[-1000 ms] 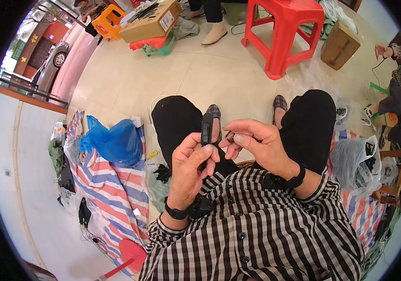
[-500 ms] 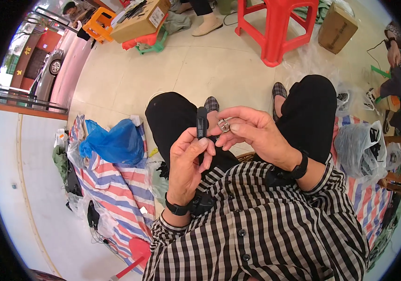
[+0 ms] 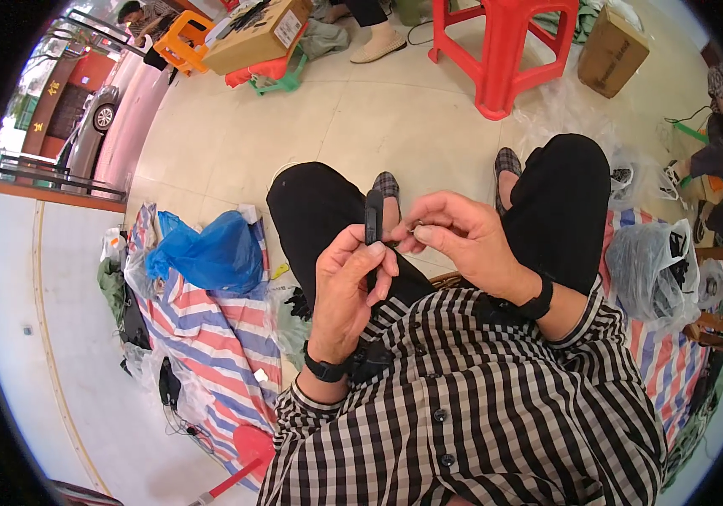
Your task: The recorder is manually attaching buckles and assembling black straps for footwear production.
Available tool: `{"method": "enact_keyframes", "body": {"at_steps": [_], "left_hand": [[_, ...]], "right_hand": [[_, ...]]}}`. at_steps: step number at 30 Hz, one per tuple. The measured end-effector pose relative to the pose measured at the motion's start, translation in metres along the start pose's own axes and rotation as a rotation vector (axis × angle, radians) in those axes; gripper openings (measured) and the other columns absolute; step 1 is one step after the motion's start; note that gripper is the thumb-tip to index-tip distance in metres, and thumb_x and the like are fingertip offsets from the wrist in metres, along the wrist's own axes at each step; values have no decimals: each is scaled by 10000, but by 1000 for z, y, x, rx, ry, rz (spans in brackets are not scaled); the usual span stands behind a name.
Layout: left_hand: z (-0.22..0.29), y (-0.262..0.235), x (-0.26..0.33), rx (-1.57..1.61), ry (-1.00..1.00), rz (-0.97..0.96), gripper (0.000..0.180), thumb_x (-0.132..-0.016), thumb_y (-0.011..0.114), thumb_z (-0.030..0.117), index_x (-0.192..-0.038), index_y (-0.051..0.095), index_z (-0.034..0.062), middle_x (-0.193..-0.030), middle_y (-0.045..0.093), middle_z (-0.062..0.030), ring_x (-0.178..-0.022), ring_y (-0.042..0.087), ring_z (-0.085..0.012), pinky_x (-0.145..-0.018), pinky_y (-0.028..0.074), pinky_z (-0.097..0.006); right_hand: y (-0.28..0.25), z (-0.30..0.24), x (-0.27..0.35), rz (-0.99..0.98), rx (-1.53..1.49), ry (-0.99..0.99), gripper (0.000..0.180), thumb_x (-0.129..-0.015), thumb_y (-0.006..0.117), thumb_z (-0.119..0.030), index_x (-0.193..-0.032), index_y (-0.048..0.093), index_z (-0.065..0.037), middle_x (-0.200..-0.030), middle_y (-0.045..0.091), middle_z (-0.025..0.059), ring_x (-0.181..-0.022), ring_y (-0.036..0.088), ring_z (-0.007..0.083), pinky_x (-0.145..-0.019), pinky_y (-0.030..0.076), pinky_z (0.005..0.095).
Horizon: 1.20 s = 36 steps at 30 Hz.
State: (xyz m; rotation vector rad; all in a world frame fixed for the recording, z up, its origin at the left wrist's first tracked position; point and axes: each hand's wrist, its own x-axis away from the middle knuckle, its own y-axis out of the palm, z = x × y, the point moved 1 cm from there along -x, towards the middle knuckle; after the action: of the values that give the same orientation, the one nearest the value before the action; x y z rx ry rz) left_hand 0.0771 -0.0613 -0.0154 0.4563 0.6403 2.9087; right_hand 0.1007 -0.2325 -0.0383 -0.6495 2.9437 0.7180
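Note:
A short black strap (image 3: 373, 218) with a rounded end stands upright between the thumb and fingers of my left hand (image 3: 340, 278). Just right of it, my right hand (image 3: 467, 240) pinches a small metal buckle (image 3: 415, 226), mostly covered by the fingertips. The strap and the buckle are at about the same height, with a slight gap between them. Both hands are over my lap, in front of my black-trousered knees.
On the striped sheet (image 3: 197, 325) to my left lies a blue plastic bag (image 3: 210, 253). A filled clear bag (image 3: 650, 274) sits at my right. Ahead are a red stool (image 3: 501, 63), a cardboard box (image 3: 613, 52) and an open carton (image 3: 256, 38). Other people sit around the room.
The buckle, plainly visible before, has turned and is now mostly behind my right fingertips. The strap in my left hand has turned slightly and shows narrower.

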Motion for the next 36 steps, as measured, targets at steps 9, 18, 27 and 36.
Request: {"method": "enact_keyframes", "body": {"at_steps": [9,18,27,36], "left_hand": [[3,3,-3,74,-108,-140,187,-890,492,131,-993,555,-12,-725,605,-100,-492,481,-78,-390,290,-165],[1,2,4,90,-82,-149,130,-881,537,119,-935,582,10,-692,610,-105,-452,480,-79,-370,291,-171],[1,7,6,-33,6,-27,88,-862,559,83,-817,590,15,-650,603,-85,-436,476,-68,-373,290,-161],[-3,8,4,-92,70,50,75,-852,560,67,-804,593,19,-639,600,-66,-437,467,-60,-384,300,-163]], "right_hand": [[-6,1,-5,-190,20,-221,82,-845,551,-6,-906,604,-21,-1281,470,146,-1059,531,172,-924,424,310],[-7,7,-8,-244,-145,-14,75,-812,611,-72,-878,631,-41,-1311,453,150,-1135,500,203,-959,404,339],[-7,7,-8,-190,-81,-13,192,-832,590,-58,-1019,609,-21,-1250,507,127,-1039,541,160,-911,432,307],[-3,0,-4,-99,523,-378,281,-767,637,0,-1042,586,-13,-936,588,70,-801,570,138,-736,467,247]]}}
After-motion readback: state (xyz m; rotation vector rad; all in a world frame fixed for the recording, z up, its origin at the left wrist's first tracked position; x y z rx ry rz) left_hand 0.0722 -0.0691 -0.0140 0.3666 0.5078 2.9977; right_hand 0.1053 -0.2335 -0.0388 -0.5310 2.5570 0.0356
